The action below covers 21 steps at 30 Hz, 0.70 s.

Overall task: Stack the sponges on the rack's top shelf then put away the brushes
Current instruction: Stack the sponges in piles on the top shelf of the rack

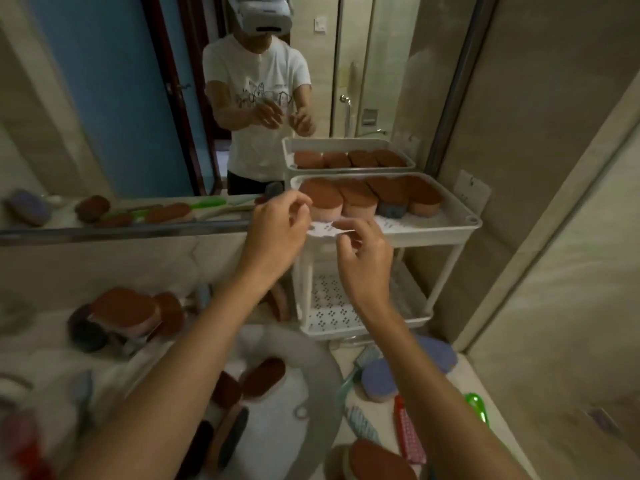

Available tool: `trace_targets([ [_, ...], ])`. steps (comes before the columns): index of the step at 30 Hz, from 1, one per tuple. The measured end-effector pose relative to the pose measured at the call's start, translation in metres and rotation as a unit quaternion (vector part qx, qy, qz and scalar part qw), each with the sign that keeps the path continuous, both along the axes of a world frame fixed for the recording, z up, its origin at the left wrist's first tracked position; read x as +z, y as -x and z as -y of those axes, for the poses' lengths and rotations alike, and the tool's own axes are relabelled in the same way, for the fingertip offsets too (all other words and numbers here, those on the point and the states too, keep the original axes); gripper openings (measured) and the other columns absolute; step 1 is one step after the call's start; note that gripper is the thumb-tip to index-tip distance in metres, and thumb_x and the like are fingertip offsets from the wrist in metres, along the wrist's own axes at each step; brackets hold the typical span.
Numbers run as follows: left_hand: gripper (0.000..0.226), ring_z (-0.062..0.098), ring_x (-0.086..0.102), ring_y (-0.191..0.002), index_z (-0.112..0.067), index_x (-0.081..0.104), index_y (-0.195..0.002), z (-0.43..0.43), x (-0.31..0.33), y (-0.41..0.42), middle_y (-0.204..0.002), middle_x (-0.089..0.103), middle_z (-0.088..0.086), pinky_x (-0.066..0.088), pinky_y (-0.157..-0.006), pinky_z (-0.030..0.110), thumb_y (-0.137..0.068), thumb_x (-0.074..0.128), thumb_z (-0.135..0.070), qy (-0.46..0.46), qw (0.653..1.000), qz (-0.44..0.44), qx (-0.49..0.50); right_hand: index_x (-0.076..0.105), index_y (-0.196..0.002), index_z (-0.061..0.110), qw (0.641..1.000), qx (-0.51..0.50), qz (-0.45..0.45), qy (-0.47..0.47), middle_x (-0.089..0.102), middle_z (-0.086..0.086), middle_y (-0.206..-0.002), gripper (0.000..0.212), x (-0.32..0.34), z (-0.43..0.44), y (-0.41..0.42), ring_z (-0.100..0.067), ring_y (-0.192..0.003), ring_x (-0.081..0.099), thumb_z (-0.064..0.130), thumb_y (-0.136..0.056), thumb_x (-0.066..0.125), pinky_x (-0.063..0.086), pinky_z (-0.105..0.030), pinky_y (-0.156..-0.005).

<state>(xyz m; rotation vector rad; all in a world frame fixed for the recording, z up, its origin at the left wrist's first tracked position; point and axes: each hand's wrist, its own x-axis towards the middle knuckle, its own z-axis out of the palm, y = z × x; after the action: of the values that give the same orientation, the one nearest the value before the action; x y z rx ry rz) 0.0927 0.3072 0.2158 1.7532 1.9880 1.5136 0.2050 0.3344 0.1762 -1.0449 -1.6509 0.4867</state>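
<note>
Both hands are hovering at the front edge of the white rack's top shelf (433, 230). The left hand (277, 230) is holding its fingers loosely curled just beside the nearest sponge and is gripping nothing. The right hand (363, 261) is hanging a little lower over the shelf's front rim, its fingers also loosely bent and holding nothing. A row of brown-topped sponges (323, 199) is standing upright on the top shelf, with a blue-grey sponge (391, 208) sitting among them. The lower shelf (332, 313) is showing its perforated floor. More brown-topped sponges are lying in the sink (325, 382) and in a pile on the desk (128, 313) to the left. A red brush (408, 434) and a teal brush (360, 426) are lying on the desk below the rack, near two purple sponges (381, 379).
</note>
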Motion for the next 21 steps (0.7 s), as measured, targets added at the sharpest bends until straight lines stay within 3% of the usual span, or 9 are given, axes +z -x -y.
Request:
trace_targets([
  [3, 0.017, 0.02, 0.063, -0.082, -0.014, 0.062, -0.103, 0.056, -0.041, 0.029, -0.091, 0.063, 0.0, 0.051, -0.075, 0.031, -0.093, 0.048, -0.014, 0.062, 0.996, 0.056, 0.017, 0.069, -0.092, 0.002, 0.998, 0.053, 0.009, 0.032, 0.067, -0.011, -0.094, 0.02, -0.032, 0.046, 0.026, -0.011, -0.08, 0.055, 0.0, -0.08, 0.053, 0.039, -0.014, -0.074],
  [6, 0.014, 0.023, 0.064, -0.082, -0.021, 0.059, -0.097, 0.115, -0.095, 0.059, -0.093, 0.065, 0.004, 0.054, -0.078, 0.037, -0.092, 0.049, -0.012, 0.134, 0.982, 0.119, 0.058, 0.068, -0.099, 0.004, 0.982, 0.123, 0.063, 0.13, 0.068, -0.009, -0.097, 0.022, -0.077, 0.091, 0.052, -0.012, -0.084, 0.058, 0.001, -0.083, 0.053, 0.04, -0.006, -0.075],
  [8, 0.015, 0.026, 0.066, -0.084, -0.025, 0.056, -0.093, 0.153, -0.13, 0.078, -0.092, 0.064, 0.002, 0.056, -0.079, 0.041, -0.091, 0.051, -0.011, 0.164, 0.968, 0.159, 0.105, 0.066, -0.104, 0.006, 0.954, 0.174, 0.108, 0.219, 0.068, -0.011, -0.1, 0.022, -0.107, 0.119, 0.07, -0.018, -0.088, 0.062, 0.004, -0.086, 0.053, 0.05, -0.019, -0.083],
  [9, 0.016, 0.029, 0.066, -0.084, -0.025, 0.056, -0.092, 0.171, -0.147, 0.088, -0.092, 0.064, 0.002, 0.056, -0.079, 0.043, -0.091, 0.051, -0.01, 0.182, 0.959, 0.175, 0.127, 0.065, -0.106, 0.006, 0.936, 0.201, 0.143, 0.25, 0.068, -0.012, -0.102, 0.023, -0.123, 0.133, 0.08, -0.022, -0.092, 0.063, 0.006, -0.086, 0.053, 0.051, -0.027, -0.086],
  [11, 0.017, 0.034, 0.066, -0.082, -0.024, 0.056, -0.09, 0.204, -0.179, 0.107, -0.094, 0.067, 0.01, 0.055, -0.08, 0.046, -0.089, 0.052, -0.008, 0.224, 0.942, 0.197, 0.155, 0.063, -0.109, 0.007, 0.896, 0.247, 0.228, 0.289, 0.068, -0.013, -0.104, 0.024, -0.148, 0.161, 0.1, -0.027, -0.099, 0.062, 0.007, -0.087, 0.052, 0.046, -0.031, -0.087],
  [13, 0.016, 0.032, 0.065, -0.076, -0.022, 0.057, -0.089, 0.234, -0.203, 0.124, -0.098, 0.068, 0.016, 0.054, -0.078, 0.043, -0.088, 0.053, -0.006, 0.265, 0.922, 0.218, 0.18, 0.063, -0.106, 0.007, 0.861, 0.293, 0.28, 0.308, 0.068, -0.011, -0.099, 0.023, -0.167, 0.188, 0.12, -0.027, -0.098, 0.059, 0.007, -0.086, 0.051, 0.041, -0.033, -0.092],
  [15, 0.014, 0.03, 0.063, -0.08, -0.013, 0.061, -0.095, 0.262, -0.221, 0.14, -0.1, 0.067, 0.017, 0.051, -0.078, 0.038, -0.088, 0.051, -0.005, 0.293, 0.904, 0.234, 0.205, 0.064, -0.098, 0.008, 0.836, 0.333, 0.302, 0.313, 0.062, -0.003, -0.084, 0.018, -0.182, 0.211, 0.14, -0.023, -0.089, 0.055, 0.005, -0.084, 0.052, 0.039, -0.032, -0.087],
  [18, 0.018, 0.032, 0.063, -0.096, -0.004, 0.063, -0.103, 0.299, -0.237, 0.165, -0.104, 0.066, 0.018, 0.049, -0.084, 0.038, -0.089, 0.051, -0.005, 0.312, 0.886, 0.245, 0.24, 0.061, -0.114, 0.004, 0.798, 0.363, 0.352, 0.329, 0.066, -0.012, -0.102, 0.028, -0.194, 0.238, 0.169, -0.026, -0.098, 0.061, 0.01, -0.086, 0.055, 0.048, -0.033, -0.087],
  [21, 0.017, 0.031, 0.062, -0.094, 0.003, 0.063, -0.098, 0.329, -0.241, 0.198, -0.101, 0.066, 0.021, 0.045, -0.078, 0.034, -0.09, 0.05, -0.004, 0.305, 0.873, 0.247, 0.29, 0.058, -0.118, 0.008, 0.783, 0.387, 0.378, 0.308, 0.065, -0.015, -0.111, 0.031, -0.197, 0.256, 0.202, -0.028, -0.104, 0.06, 0.013, -0.088, 0.053, 0.047, -0.034, -0.088],
])
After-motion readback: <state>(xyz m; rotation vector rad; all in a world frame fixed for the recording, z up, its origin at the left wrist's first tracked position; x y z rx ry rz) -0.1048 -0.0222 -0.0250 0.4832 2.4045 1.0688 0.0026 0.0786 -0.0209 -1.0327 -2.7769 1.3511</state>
